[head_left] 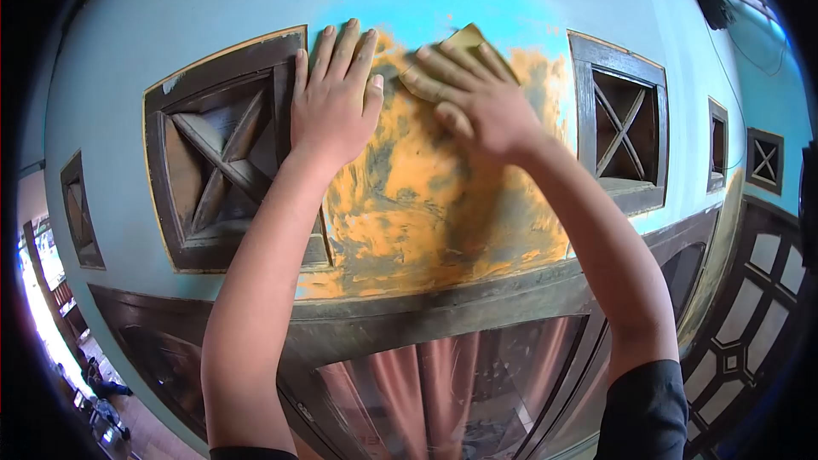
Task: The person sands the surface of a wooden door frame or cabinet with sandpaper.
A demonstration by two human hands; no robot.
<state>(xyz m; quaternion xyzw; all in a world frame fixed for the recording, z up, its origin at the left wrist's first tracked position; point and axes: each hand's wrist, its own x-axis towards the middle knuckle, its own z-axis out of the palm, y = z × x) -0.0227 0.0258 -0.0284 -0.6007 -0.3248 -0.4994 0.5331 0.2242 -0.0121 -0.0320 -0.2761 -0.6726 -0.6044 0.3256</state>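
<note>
We have both hands raised against a pale blue painted wall [213, 21], over a mottled orange and grey-brown patch [383, 243] whose top runs into bright turquoise. Our left hand [338, 106] lies flat at the patch's upper left edge, fingers straight and slightly parted, holding nothing. Our right hand [477, 98] has hold of a thin olive-yellow sheet [465, 37], perhaps sandpaper, under its outstretched fingers; one corner pokes out above them. That sheet is against the upper part of the patch, just below the turquoise; we cannot tell how the thumb, bent below the fingers, bears on it.

Left of the patch is a large dark brown wooden vent with crossed slats [226, 167], just beside our left wrist; right of it is a smaller dark wooden vent with a cross [625, 132]. Below the patch runs a long dark brown wooden beam [443, 301], and under that, pinkish draped curtains [422, 388] show behind glass.
</note>
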